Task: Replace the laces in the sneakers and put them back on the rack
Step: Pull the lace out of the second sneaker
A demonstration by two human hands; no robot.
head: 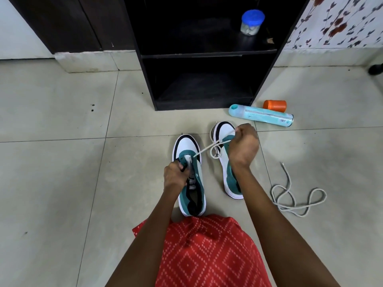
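Sneakers (191,146) side by side on the floor (62,162) before the rack (207,53), toes toward it. Left hand (176,176) gripping the left one at its tongue; right hand (245,147) above the right one, pinching a lace (204,151) pulled taut from the left one's eyelet, looped midway. Second lace (298,201) loose on the floor, right. Jar (251,22) on a rack shelf; tube (261,116) and orange cup (274,105) beside the rack

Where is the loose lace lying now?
In the head view, the loose lace lies on the floor at the right, beside the right sneaker, not touching it.
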